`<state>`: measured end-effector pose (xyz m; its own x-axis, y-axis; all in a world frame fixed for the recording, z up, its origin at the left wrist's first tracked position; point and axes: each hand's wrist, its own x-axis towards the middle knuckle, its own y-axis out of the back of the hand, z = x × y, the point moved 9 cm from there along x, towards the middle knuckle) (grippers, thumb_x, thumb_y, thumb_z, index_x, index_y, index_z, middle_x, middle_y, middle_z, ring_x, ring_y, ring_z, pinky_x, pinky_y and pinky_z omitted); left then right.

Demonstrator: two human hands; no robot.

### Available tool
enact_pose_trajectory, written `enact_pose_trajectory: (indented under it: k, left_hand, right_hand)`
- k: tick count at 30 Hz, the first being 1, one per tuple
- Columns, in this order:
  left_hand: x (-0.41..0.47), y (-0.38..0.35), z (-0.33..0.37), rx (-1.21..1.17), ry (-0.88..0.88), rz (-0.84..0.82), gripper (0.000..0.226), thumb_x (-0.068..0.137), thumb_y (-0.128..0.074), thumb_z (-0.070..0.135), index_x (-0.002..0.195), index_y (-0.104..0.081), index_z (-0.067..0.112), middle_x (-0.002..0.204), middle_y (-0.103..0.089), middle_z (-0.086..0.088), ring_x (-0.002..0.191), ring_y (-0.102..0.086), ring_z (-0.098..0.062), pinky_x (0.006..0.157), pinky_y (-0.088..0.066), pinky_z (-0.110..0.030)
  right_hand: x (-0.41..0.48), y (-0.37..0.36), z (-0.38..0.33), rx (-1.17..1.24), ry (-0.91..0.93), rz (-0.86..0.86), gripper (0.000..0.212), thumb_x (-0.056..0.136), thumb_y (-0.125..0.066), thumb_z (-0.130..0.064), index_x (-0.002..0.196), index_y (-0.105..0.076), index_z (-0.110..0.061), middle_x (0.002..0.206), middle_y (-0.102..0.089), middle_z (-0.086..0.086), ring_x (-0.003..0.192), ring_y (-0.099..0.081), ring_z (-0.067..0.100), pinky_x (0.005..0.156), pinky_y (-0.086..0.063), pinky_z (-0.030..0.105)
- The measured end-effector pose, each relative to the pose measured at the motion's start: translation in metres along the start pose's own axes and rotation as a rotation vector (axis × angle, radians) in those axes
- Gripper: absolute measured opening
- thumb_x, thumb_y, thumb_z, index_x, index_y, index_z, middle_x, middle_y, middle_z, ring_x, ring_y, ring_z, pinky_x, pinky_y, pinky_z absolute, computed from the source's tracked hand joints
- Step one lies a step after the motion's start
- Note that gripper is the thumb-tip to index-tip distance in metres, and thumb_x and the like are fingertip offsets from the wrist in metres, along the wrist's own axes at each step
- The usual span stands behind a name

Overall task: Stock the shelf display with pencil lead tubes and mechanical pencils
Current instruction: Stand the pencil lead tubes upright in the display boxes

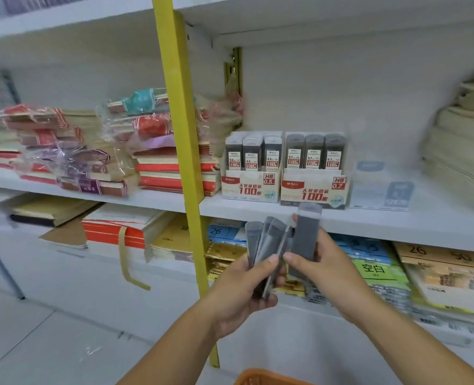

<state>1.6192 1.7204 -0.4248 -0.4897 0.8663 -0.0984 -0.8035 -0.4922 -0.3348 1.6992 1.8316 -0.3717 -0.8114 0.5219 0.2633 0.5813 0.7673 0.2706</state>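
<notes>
1. Two bare hands meet just in front of the shelf edge. The left hand (244,293) has its grip curled round a fan of several dark lead tubes (267,244), with the thumb pressed across their lower part
2. The right hand (324,270) pinches a single tube (306,234) upright between thumb and fingers, and this tube touches the right side of the fan
3. Just above and beyond both grips, two display boxes stand side by side on the white shelf (369,222). The HB 0.5 box (251,188) is up and to the left of the grips, and the HB 0.7 box (313,191) is straight above the right grip. Each shows three tubes across its front, standing upright
4. Up and to the right of the right grip, beside the HB 0.7 box, sits a pale box (380,187), too blurred to read
5. Left of the left grip a yellow post (187,162) runs from top to bottom, with wrapped notebooks (72,162) stacked beyond it
6. Below the grips, the rim of an orange basket (261,379) shows at the bottom edge
</notes>
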Motion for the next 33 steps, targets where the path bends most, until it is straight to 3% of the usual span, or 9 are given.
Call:
enact_pose_trajectory:
  k: [4,6,9,12,14,20,24,27,33]
  left_hand:
    - [0.001,0.013,0.0,-0.02,-0.022,0.082,0.052,0.07,-0.084,0.037,0.114,-0.064,0.018,0.085,-0.064,-0.005,0.077,-0.06,-0.015,0.068,-0.054,-0.028]
    - [0.0,0.018,0.002,0.001,-0.05,0.118,0.055,0.065,-0.085,0.039,0.113,-0.064,0.02,0.08,-0.061,-0.004,0.073,-0.057,-0.015,0.069,-0.054,-0.029]
    - [-0.001,0.021,0.006,0.005,-0.081,0.141,0.054,0.063,-0.084,0.039,0.111,-0.066,0.023,0.071,-0.062,0.004,0.066,-0.057,-0.011,0.071,-0.055,-0.029]
    - [-0.003,0.024,0.008,0.006,-0.105,0.16,0.055,0.061,-0.084,0.039,0.112,-0.068,0.026,0.073,-0.067,0.006,0.07,-0.06,-0.011,0.072,-0.056,-0.03]
    - [-0.004,0.025,0.011,0.008,-0.12,0.178,0.054,0.061,-0.085,0.04,0.112,-0.07,0.029,0.087,-0.074,0.001,0.076,-0.065,-0.013,0.071,-0.056,-0.029]
    - [-0.008,0.02,0.022,0.045,-0.163,0.227,0.058,0.068,-0.081,0.036,0.123,-0.066,0.029,0.11,-0.076,-0.004,0.096,-0.071,-0.018,0.066,-0.054,-0.025]
    - [-0.006,0.02,0.028,0.052,-0.187,0.245,0.062,0.068,-0.081,0.034,0.127,-0.062,0.028,0.115,-0.075,-0.002,0.108,-0.07,-0.027,0.076,-0.058,-0.036]
    - [-0.002,0.022,0.038,0.059,-0.214,0.251,0.053,0.072,-0.081,0.032,0.123,-0.064,0.03,0.112,-0.076,-0.001,0.106,-0.071,-0.025,0.086,-0.059,-0.045]
    - [0.006,0.035,0.08,0.01,-0.335,0.331,0.043,0.075,-0.082,0.036,0.115,-0.066,0.038,0.098,-0.076,0.009,0.092,-0.071,-0.012,0.07,-0.055,-0.03]
  right_hand:
    - [0.007,-0.007,0.004,0.075,-0.042,-0.044,0.035,0.099,-0.051,-0.023,0.1,-0.053,-0.058,0.08,-0.067,-0.01,0.077,-0.066,0.008,0.081,-0.056,0.038]
    - [0.004,-0.013,0.001,0.199,-0.081,-0.078,0.016,0.095,-0.048,-0.042,0.105,-0.06,-0.039,0.074,-0.057,0.002,0.069,-0.056,0.019,0.082,-0.051,0.046]
    - [0.001,-0.017,0.007,0.263,-0.146,-0.096,0.058,0.077,-0.048,-0.069,0.104,-0.063,-0.02,0.074,-0.051,0.004,0.07,-0.047,0.02,0.075,-0.042,0.039]
    - [-0.001,-0.016,0.006,0.204,-0.117,-0.072,0.02,0.099,-0.05,-0.035,0.112,-0.064,-0.034,0.083,-0.069,-0.013,0.08,-0.066,0.011,0.078,-0.051,0.032]
    - [-0.001,-0.013,0.007,0.218,-0.105,-0.046,0.021,0.097,-0.056,-0.019,0.111,-0.063,-0.033,0.1,-0.073,-0.013,0.092,-0.07,0.008,0.081,-0.056,0.032]
    - [-0.001,-0.009,-0.002,0.188,-0.062,0.037,0.022,0.088,-0.068,-0.012,0.105,-0.064,-0.025,0.094,-0.075,-0.007,0.081,-0.071,0.01,0.062,-0.054,0.019]
    - [0.002,-0.011,-0.016,0.147,-0.016,0.064,0.056,0.085,-0.072,-0.005,0.127,-0.048,-0.033,0.103,-0.07,-0.009,0.083,-0.071,0.011,0.063,-0.057,0.025]
    - [0.01,-0.006,-0.037,0.117,0.053,0.037,0.088,0.082,-0.073,0.0,0.135,-0.028,-0.055,0.107,-0.063,-0.012,0.084,-0.071,0.01,0.061,-0.057,0.022]
    - [0.05,0.063,-0.143,-0.155,0.373,0.298,0.042,0.089,-0.067,-0.018,0.101,-0.053,-0.056,0.099,-0.071,-0.015,0.082,-0.069,0.0,0.062,-0.056,0.019]
